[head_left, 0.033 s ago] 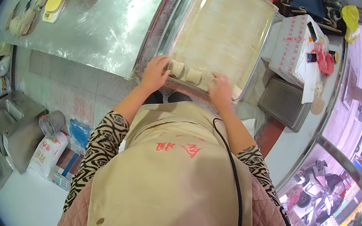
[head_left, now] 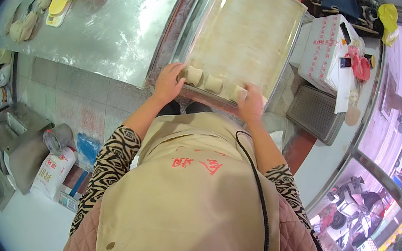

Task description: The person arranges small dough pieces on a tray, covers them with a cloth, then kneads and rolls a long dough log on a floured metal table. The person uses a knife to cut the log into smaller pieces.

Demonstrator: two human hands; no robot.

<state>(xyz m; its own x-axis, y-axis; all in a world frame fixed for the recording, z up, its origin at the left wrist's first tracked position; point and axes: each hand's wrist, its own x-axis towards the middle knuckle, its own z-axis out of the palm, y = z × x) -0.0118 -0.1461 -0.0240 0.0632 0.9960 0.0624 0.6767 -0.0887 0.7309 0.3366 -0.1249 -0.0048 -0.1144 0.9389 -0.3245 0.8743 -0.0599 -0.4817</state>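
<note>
Cream-coloured, squat dough pieces (head_left: 213,83), in a row along the near edge of a broad, pale, rectangular tray (head_left: 246,30). Bare left hand (head_left: 168,83), fingers lightly curled, just beside the leftmost piece; whether it grips, I cannot tell. Bare right hand (head_left: 250,104), blurred, at the third piece; hold likewise unclear from here. Left of the tray: silver-grey, floury metal table (head_left: 111,32).

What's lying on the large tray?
Pale dough pieces in a row along the near edge of the tray; the right hand covers part, so their exact number is unclear.
</note>
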